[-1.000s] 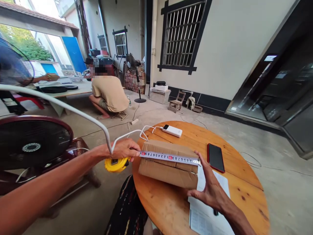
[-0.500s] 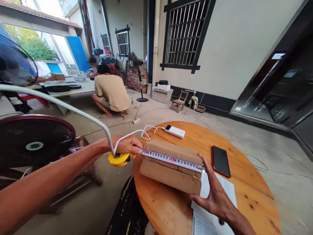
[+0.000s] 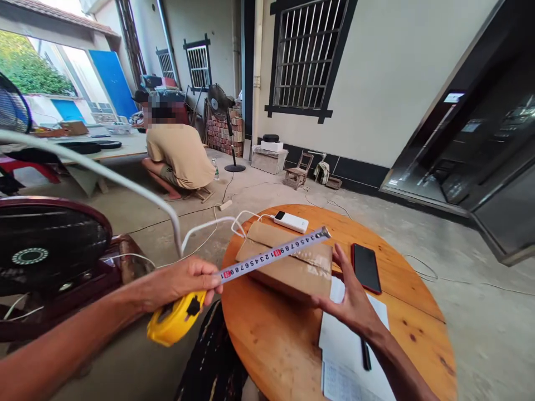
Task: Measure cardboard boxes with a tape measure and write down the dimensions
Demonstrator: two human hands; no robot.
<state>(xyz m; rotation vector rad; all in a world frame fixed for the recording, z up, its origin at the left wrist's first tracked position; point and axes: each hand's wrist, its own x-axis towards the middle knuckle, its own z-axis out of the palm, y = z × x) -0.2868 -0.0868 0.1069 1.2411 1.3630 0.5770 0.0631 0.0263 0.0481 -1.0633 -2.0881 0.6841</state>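
Observation:
A brown cardboard box (image 3: 288,267) lies on the round wooden table (image 3: 276,345). My left hand (image 3: 184,281) is closed on a yellow tape measure (image 3: 175,320), held off the table's left edge. Its white blade (image 3: 273,253) sticks out up and to the right, lifted over the box, with the free tip near the box's far corner. My right hand (image 3: 353,295) rests at the box's right end, fingers spread against its side, touching the box and not the tape.
A red phone (image 3: 365,267), a white power bank (image 3: 291,221) with a cable, and paper sheets (image 3: 355,356) with a pen lie on the table. A dark floor fan (image 3: 45,250) stands left. A person in a tan shirt (image 3: 179,159) squats beyond on the concrete floor.
My left hand pulled the tape case back toward me and lower. The blade's tip left my right hand and swung up over the box. The box turned slightly.

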